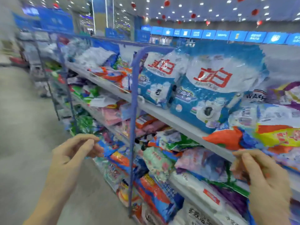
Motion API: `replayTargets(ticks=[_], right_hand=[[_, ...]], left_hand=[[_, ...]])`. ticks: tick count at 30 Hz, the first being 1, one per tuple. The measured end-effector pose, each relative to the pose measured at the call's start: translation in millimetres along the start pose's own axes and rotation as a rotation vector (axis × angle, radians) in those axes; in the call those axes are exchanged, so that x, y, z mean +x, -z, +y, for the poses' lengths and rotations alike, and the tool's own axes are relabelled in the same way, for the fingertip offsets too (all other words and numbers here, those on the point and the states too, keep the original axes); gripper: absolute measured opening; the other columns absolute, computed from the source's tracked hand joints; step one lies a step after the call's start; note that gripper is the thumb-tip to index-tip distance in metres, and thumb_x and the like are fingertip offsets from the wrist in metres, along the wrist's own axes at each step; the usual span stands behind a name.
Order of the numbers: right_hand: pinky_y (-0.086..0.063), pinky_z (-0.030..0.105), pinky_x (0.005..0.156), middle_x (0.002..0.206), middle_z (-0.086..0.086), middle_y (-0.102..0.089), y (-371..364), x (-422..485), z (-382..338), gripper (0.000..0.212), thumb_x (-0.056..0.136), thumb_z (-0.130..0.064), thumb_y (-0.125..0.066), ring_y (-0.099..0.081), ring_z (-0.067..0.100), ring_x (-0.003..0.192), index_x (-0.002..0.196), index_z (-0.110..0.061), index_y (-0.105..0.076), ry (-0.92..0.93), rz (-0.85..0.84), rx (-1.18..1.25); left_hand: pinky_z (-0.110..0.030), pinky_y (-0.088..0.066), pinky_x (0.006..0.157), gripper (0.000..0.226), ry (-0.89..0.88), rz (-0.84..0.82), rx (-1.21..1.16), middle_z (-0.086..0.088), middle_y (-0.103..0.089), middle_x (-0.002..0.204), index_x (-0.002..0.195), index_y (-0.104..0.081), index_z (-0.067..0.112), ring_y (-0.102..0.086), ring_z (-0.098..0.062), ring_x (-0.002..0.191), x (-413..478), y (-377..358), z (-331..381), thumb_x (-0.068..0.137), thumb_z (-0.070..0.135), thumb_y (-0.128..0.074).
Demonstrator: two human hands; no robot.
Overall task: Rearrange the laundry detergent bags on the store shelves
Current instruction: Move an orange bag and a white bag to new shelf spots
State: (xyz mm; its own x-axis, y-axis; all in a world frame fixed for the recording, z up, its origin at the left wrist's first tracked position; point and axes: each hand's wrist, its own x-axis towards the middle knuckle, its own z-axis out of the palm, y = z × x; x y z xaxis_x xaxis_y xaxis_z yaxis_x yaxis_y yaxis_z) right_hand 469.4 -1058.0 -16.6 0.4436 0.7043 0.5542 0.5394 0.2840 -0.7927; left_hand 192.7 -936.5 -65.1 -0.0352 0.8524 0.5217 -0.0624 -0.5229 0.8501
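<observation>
Head view: left hand (76, 153) loosely curled, empty; right hand (263, 174) at the overhanging orange detergent bag (227, 137), grasp unclear. Best to grip its edge firmly, then slide it back.

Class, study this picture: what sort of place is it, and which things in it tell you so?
Most likely a supermarket aisle: long tiered shelves packed with detergent bags, and a row of blue signs at the back.
</observation>
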Motion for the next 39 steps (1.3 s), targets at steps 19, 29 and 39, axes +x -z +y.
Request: replayTargets(ticks=[19,29,39], right_hand=[[-0.042,0.011,0.044,0.048,-0.006,-0.058,-368,90,12,0.055,0.097,-0.002,-0.038,-0.051,0.005,0.043,0.06,-0.027,-0.07,-0.127,-0.097,0.494],[-0.043,0.01,0.047,0.051,-0.007,-0.058,-509,231,49,0.051,0.096,-0.001,-0.039,-0.05,0.004,0.045,0.064,-0.026,-0.07,-0.069,-0.075,0.539],[-0.041,0.013,0.049,0.051,-0.002,-0.054,-584,340,68,0.041,0.093,-0.007,-0.039,-0.048,0.01,0.05,0.07,-0.023,-0.069,0.05,0.001,0.487]], left_hand=[[-0.018,-0.039,0.047,0.044,0.057,0.305,0.178,-0.002,-0.061,0.056,0.073,-0.072,0.025,-0.051,-0.012,0.048,169,296,-100,0.096,0.0,-0.043],[-0.018,-0.042,0.048,0.039,0.04,0.287,0.184,-0.004,-0.062,0.058,0.077,-0.072,0.024,-0.053,-0.013,0.05,348,314,-203,0.097,0.006,-0.044],[-0.014,-0.042,0.048,0.031,-0.009,0.141,0.058,0.002,-0.062,0.057,0.077,-0.073,0.026,-0.054,-0.009,0.05,516,288,-292,0.093,0.02,-0.047]])
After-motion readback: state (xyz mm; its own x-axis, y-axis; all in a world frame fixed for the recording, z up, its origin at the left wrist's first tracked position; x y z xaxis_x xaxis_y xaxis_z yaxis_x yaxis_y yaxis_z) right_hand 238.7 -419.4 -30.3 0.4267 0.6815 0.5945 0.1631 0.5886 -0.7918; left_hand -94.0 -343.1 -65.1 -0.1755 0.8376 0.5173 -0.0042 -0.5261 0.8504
